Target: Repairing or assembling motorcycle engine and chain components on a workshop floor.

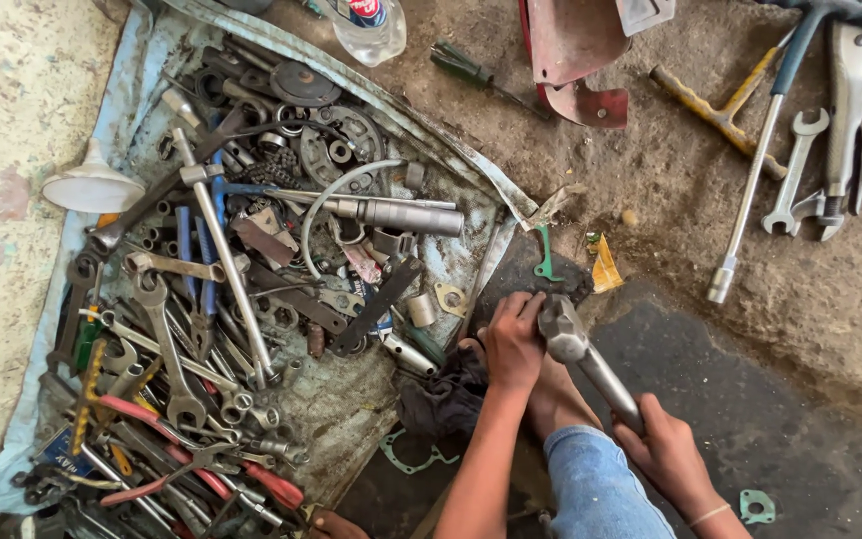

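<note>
My right hand (666, 451) grips the lower end of a steel hammer-like tool (579, 351). Its blunt head rests on a dark rubber sheet (517, 276) on the ground. My left hand (513, 341) sits right beside that head, fingers curled down onto the sheet. What lies under the fingers is hidden. A bare foot (554, 401) is planted between my two forearms, with a blue-jeans knee (599, 481) below it and a dark rag (443, 401) to its left.
A grey-blue tarp (142, 60) at left carries a heap of spanners, sockets, pliers and a white funnel (92, 186). Upper right on the dirt lie a T-handle socket wrench (750, 190), spanners (796, 170), a red metal part (573, 50) and a plastic bottle (371, 28). Green gaskets (756, 505) lie nearby.
</note>
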